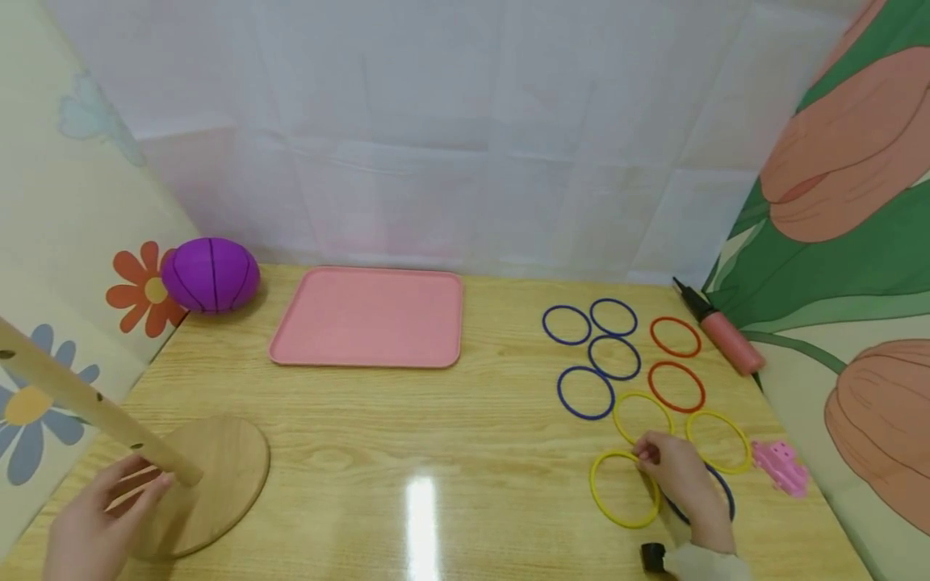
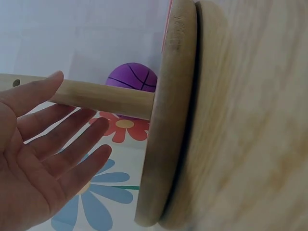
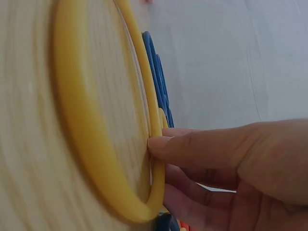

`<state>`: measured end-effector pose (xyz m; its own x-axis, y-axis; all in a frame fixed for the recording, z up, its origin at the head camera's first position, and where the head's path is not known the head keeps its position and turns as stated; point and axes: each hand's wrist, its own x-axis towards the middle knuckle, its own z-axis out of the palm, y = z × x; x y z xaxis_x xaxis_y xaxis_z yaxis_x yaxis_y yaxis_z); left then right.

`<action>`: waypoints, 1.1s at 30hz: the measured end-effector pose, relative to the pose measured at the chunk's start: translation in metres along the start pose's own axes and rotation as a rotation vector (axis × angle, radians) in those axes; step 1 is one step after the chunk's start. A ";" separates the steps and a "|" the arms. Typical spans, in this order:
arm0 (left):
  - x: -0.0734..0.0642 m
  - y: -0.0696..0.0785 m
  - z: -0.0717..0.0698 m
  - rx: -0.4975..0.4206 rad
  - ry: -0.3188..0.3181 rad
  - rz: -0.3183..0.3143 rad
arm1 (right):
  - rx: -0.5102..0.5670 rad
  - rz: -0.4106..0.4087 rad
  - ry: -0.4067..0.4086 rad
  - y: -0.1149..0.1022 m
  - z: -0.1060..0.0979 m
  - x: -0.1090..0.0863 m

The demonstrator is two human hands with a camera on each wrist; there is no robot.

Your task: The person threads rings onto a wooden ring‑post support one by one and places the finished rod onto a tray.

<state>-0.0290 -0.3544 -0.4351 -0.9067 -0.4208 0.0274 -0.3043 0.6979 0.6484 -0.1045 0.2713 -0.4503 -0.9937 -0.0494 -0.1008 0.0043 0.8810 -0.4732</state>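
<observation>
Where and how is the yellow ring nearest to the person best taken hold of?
I would pinch the yellow ring by its far-right rim, probably coming from the right, thumb inside and fingers outside: the band is narrow and the middle open. The right hand pinches it there.

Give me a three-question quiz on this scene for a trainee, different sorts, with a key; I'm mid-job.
1. How many red rings lie on the table?
2. True or false: the purple ball sits to the left of the pink tray.
3. Which hand pinches a yellow ring?

Key:
1. Two.
2. True.
3. The right hand; the left hand is open by the wooden post.
</observation>
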 end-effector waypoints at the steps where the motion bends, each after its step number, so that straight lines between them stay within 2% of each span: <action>1: 0.000 -0.001 0.000 0.009 -0.001 0.012 | -0.005 0.006 -0.004 0.000 0.000 0.000; 7: 0.005 -0.001 -0.003 0.105 0.010 0.042 | -0.010 0.016 -0.009 -0.002 -0.001 -0.001; 11: 0.008 0.003 -0.005 0.130 0.040 0.092 | -0.023 0.011 0.021 -0.003 -0.002 -0.002; 14: 0.007 0.006 -0.007 0.128 0.055 0.124 | -0.029 0.007 0.035 -0.002 -0.003 -0.001; 26: 0.009 0.015 -0.006 0.114 0.033 0.132 | 0.018 -0.005 0.086 0.003 -0.003 -0.002; 33: 0.010 0.017 -0.002 0.079 0.022 0.177 | 0.059 0.018 0.066 0.001 -0.005 -0.001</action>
<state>-0.0427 -0.3479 -0.4223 -0.9419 -0.2995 0.1523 -0.1638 0.8051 0.5701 -0.1036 0.2749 -0.4464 -0.9986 -0.0007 -0.0524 0.0268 0.8523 -0.5223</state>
